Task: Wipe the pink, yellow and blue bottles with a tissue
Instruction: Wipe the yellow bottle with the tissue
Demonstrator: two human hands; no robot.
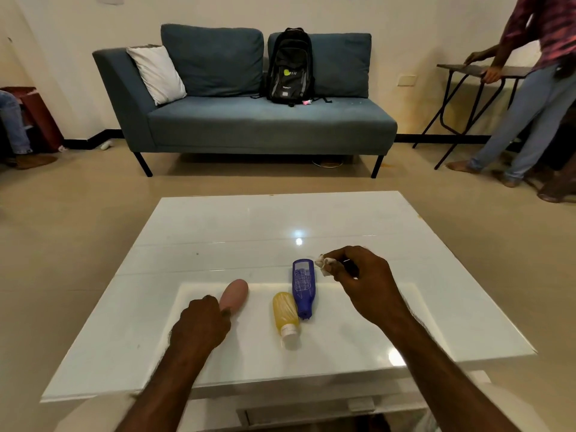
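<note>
Pink bottle (234, 295), yellow bottle (285, 313), blue bottle (304, 285): lying flat near table (218, 226) front | tissue (324, 265): crumpled, pinched in right hand (364, 279), just beside blue bottle's far end | left hand (201, 325): curled over pink bottle's near end, probably gripping.

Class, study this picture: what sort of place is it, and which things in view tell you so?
Probably a living room or lounge: a blue sofa against the wall, with a white cushion and a backpack on it, and a low white table in front.
</note>
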